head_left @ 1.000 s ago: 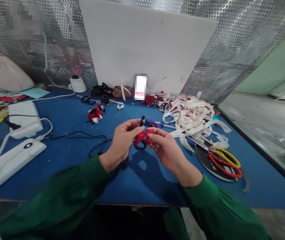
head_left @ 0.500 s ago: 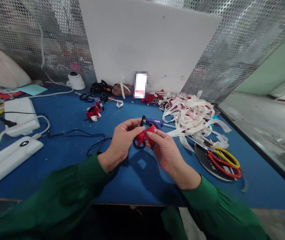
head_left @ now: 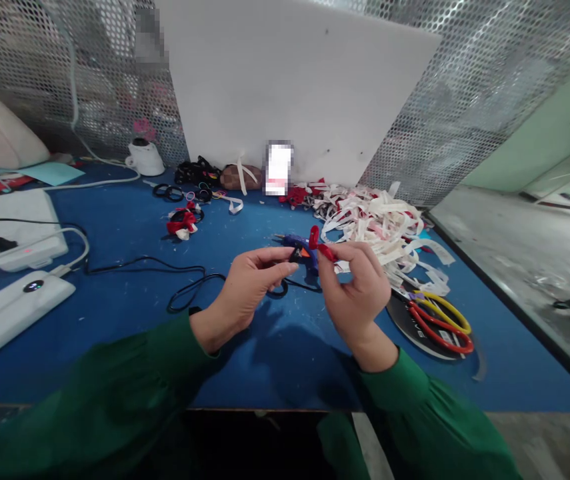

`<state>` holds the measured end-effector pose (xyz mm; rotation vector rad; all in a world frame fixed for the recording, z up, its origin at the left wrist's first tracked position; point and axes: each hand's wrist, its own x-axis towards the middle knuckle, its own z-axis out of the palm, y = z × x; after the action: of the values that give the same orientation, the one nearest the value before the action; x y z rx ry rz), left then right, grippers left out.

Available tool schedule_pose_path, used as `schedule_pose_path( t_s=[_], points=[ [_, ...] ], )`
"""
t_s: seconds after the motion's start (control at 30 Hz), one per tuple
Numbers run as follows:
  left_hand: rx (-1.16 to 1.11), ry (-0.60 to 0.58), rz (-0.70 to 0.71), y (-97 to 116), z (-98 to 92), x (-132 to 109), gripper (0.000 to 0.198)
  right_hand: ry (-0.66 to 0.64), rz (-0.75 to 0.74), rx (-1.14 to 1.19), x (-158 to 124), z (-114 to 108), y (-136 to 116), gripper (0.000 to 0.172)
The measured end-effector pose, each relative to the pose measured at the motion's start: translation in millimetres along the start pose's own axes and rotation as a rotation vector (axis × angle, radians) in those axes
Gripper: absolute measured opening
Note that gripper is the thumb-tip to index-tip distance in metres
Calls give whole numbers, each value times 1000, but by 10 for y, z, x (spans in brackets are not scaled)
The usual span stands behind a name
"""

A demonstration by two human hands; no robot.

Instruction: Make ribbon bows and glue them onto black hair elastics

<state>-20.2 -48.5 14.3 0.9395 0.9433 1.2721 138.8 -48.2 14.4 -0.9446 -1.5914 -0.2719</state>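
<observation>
My left hand [head_left: 245, 287] pinches a black hair tie [head_left: 295, 254] between thumb and fingertips, and part of a black loop hangs below the fingers. Just to the right, my right hand [head_left: 357, 293] grips a red ribbon bow [head_left: 314, 237] between thumb and forefinger. A small gap shows between the bow and the hair tie. Behind both hands a blue glue gun [head_left: 292, 241] lies on the blue table, partly hidden by the fingers and the bow.
White ribbon scraps [head_left: 369, 223] pile up at the back right. Scissors [head_left: 442, 327] with red and yellow handles lie on a black disc at the right. A finished-looking red and white bow [head_left: 183, 221] sits at the back left. A white power bank [head_left: 19, 313] and cables occupy the left.
Half a second ago both hands held the red bow close against the black hair tie. Now the right hand has lifted the bow up and right, apart from the tie in the left hand.
</observation>
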Motion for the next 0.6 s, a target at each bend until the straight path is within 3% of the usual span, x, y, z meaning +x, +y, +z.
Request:
schedule_pose_path(
  t_s=[0.37, 0.6],
  points=[
    [-23, -27, 62, 48, 25, -27, 22, -144, -222, -35, -44, -27, 28, 25],
    [-51, -24, 82, 51, 20, -26, 20, -155, -257, -44, -45, -30, 19, 29]
  ],
)
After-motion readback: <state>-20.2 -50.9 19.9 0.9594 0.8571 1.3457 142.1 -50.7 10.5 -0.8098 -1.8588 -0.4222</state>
